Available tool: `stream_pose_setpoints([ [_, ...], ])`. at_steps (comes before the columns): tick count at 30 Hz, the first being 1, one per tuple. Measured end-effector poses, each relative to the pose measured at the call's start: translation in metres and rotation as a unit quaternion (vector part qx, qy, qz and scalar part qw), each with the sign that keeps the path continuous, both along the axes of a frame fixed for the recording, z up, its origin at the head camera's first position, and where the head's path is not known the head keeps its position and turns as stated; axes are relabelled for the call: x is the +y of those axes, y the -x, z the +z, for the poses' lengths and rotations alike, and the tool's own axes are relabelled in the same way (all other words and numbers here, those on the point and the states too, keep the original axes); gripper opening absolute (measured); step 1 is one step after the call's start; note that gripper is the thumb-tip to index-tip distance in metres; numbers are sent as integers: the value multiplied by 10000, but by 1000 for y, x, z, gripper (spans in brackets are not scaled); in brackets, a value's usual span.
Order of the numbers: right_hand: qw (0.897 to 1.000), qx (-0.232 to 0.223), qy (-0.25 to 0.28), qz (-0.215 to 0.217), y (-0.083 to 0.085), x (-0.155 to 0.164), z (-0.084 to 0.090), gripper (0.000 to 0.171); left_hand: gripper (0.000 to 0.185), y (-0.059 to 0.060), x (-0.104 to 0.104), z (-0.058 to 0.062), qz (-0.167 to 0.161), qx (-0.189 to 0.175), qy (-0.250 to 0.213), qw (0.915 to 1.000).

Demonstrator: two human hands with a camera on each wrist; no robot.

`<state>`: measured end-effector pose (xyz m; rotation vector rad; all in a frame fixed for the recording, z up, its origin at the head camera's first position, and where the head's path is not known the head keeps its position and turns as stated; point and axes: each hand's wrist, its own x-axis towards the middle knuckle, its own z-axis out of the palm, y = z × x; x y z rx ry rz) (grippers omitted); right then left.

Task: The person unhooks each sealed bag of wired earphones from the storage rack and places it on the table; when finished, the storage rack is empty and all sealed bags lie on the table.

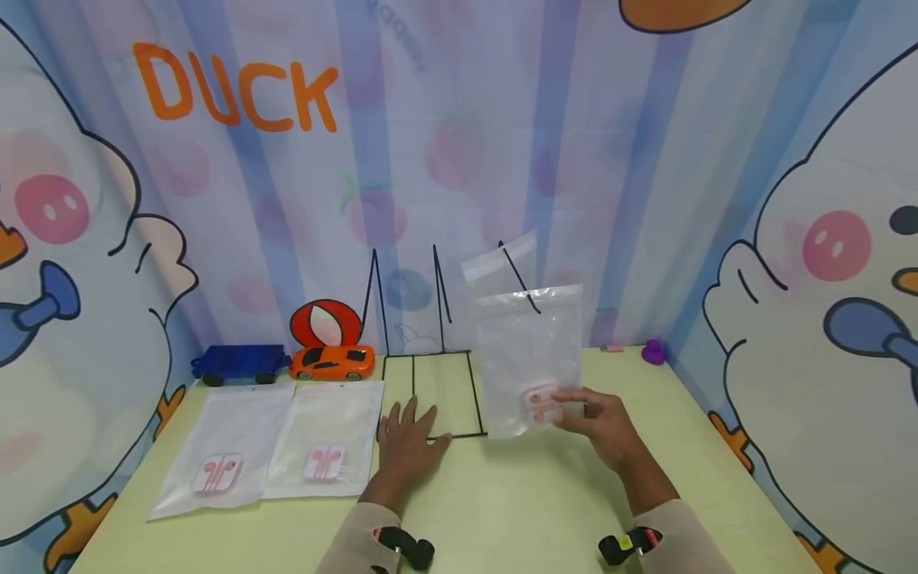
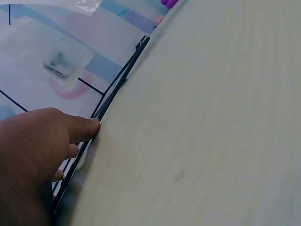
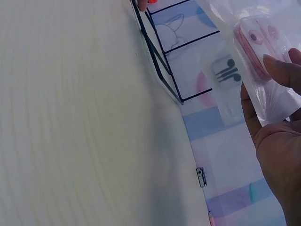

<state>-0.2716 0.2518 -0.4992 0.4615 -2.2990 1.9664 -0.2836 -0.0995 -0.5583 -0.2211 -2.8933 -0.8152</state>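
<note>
Holding a clear bag [image 1: 529,363] upright at the wire rack's [image 1: 441,391] right end, the right hand [image 1: 602,426] pinches its lower corner, thumb and fingers around the pink earphones [image 1: 541,401] inside. Bag bottom touches the counter [image 1: 545,510]. Left hand [image 1: 406,437] lies flat, fingers spread and relaxed, fingertips on the rack's front base wire. Two more bags [image 1: 268,446] with pink earphones lie flat to the left. Behind them, a blue truck [image 1: 239,363] and an orange car [image 1: 332,362] near the backdrop; small purple duck [image 1: 653,351] far right.
</note>
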Motion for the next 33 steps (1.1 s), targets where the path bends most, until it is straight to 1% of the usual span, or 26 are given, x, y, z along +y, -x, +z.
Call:
stream_pose_setpoints([
  [5,9997,122,109,183,-7,4,0,34,64,-1,0,0,3,6,19,10000],
  [8,9990,273,137,332,-11,6,-1,35,64,0,0,-1,-1,13,2,10000],
  [13,9977,462,196,461,-18,10,-2,34,64,2,0,-2,-1,35,28,10000],
  [17,9975,486,261,451,-23,12,-3,34,64,4,0,-4,27,-55,97,9999],
  [21,9965,575,376,479,-27,12,-3,34,64,5,-2,-4,50,-69,215,9997],
  [24,9951,630,531,541,-29,11,-3,36,64,5,-2,-4,50,-92,216,9997],
  [27,9948,666,567,515,-31,12,-5,38,65,7,-2,-6,44,-75,172,9998],
  [29,9951,660,552,496,-32,15,-7,40,66,7,-2,-8,51,-89,165,9998],
  [33,9960,488,559,489,-37,25,-13,40,66,7,-1,-9,45,-44,120,9999],
])
